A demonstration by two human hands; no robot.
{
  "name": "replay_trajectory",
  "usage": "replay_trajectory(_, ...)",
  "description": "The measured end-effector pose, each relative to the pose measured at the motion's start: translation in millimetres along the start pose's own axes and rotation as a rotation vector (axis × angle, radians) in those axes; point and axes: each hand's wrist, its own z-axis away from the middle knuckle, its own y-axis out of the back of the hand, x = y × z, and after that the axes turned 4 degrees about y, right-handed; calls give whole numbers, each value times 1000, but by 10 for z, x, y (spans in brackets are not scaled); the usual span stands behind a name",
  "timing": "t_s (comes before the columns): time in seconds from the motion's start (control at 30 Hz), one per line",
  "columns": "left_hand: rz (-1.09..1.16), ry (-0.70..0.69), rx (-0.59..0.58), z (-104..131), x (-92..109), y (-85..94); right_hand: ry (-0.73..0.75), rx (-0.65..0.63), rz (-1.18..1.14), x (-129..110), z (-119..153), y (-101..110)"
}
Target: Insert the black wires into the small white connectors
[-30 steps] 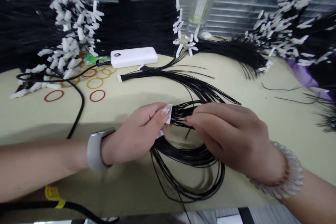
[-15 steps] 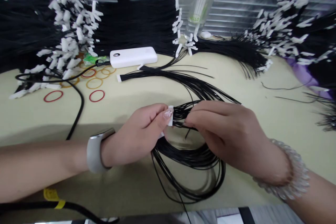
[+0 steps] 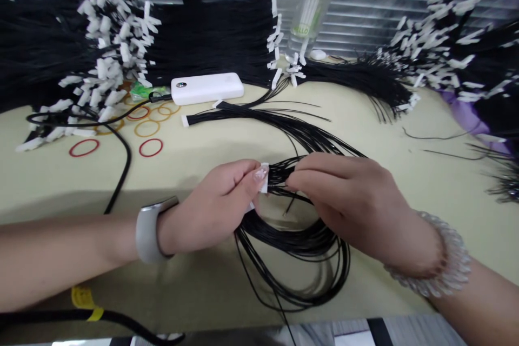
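Note:
A wire harness of thin black wires (image 3: 292, 235) loops beneath both hands, with a white connector (image 3: 264, 178) at one end. My left hand (image 3: 217, 203) is closed on that connector, its thumb pressed over the white housing. Part of a second white piece shows just below the thumb. My right hand (image 3: 348, 205) pinches black wires close to the connector's right side; its fingertips partly hide which ones. One short wire end sticks out below, between the hands. Behind them lies another black wire bundle (image 3: 259, 116) with white connectors at its left end.
Heaps of black wires with white connectors (image 3: 105, 38) line the back, with more wires (image 3: 450, 38) at right. A white power bank (image 3: 207, 88), red rubber bands (image 3: 151, 147), yellow bands and a black cable (image 3: 121, 173) lie at left. A clear bottle (image 3: 310, 11) stands behind.
My right hand has shifted very slightly up and left along the wires. My left hand keeps its hold on the connector, and the view has moved a touch.

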Motion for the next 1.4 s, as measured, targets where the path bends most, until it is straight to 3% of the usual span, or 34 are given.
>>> replay_trajectory(0.2, -13, -8, 13, -10, 9, -4, 74, 86, 108, -22, 1, 3)
replay_trajectory(0.37, -15, -24, 8, -7, 7, -17, 119, 78, 105, -66, 2, -6)
replay_trajectory(1.0, -34, 7, -16, 0, 8, 2, 54, 83, 71, -106, -13, -87)
replay_trajectory(1.23, 35, 41, -8, 1, -2, -7, -183, -35, -155, 7, -31, 24)
replay_trajectory(1.4, 98, 72, 66, -9, -20, -7, -274, -86, -135, 124, 13, 56)
